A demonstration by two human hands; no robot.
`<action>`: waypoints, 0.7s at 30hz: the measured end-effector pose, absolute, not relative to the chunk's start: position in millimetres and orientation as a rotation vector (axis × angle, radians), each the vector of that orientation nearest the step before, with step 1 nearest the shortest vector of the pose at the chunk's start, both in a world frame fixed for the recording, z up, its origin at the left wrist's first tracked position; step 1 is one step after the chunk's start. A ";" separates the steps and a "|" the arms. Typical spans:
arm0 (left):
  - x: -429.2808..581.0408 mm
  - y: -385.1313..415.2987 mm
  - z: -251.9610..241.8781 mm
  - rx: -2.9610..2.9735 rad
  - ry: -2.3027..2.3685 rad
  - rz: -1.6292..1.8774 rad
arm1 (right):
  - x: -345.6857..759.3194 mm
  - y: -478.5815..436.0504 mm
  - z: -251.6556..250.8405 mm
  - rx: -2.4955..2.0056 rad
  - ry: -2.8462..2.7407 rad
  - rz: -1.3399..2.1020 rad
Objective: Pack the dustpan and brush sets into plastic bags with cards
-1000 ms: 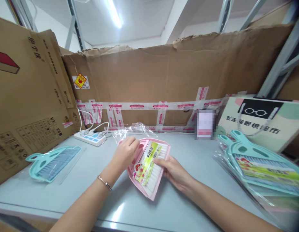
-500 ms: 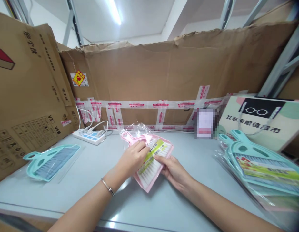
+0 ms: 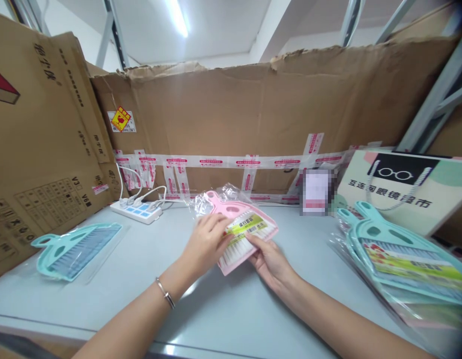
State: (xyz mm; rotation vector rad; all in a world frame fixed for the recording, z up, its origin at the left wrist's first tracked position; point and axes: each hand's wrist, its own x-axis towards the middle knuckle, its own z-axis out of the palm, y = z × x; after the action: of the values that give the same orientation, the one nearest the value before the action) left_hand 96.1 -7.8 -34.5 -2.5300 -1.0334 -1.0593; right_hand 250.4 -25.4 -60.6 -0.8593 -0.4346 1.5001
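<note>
A pink dustpan and brush set (image 3: 234, 262) with white bristles and a green-yellow printed label is held up at a tilt over the table. Clear plastic wrap bunches around its handle end. My right hand (image 3: 273, 267) grips its lower right edge, thumb on top and fingers hidden underneath. At the left side, my left hand (image 3: 206, 239) has its fingers curled over the set beside the label; its fingertips are partly hidden. Turquoise dustpan and brush sets in clear bags lie on both sides: one set (image 3: 81, 249) at the left, a stack (image 3: 402, 254) at the right.
The grey table (image 3: 231, 319) ends at a front edge near me. Behind stands a large taped cardboard box (image 3: 234, 114), with another carton (image 3: 40, 134) at the left. A white power strip (image 3: 137, 212) with cables sits at the back. A paper bag (image 3: 395, 189) stands back right.
The pink set has shifted slightly right and up and turned, so its handle now points more upward. My left hand has moved a little with it; both hands stay on the set.
</note>
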 end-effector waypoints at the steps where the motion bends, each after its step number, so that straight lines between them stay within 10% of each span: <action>1: 93.9 -7.0 -32.1 -2.458 -1.142 -1.168 | 251.6 -24.6 -59.8 -0.845 -0.422 1.483; 9: 90.7 1.5 -30.0 -2.628 -2.429 -2.227 | 253.9 -21.9 -59.2 -0.761 -0.376 1.433; 21: 93.6 6.2 -45.1 -3.177 -1.912 -2.549 | 281.2 3.6 -69.0 -0.992 -0.525 1.311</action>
State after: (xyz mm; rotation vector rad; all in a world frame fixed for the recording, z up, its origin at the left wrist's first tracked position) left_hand 93.6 6.2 -45.1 -3.1774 -1.9120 -2.5488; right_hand 281.2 3.6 -69.0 -0.9924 -0.5249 1.3109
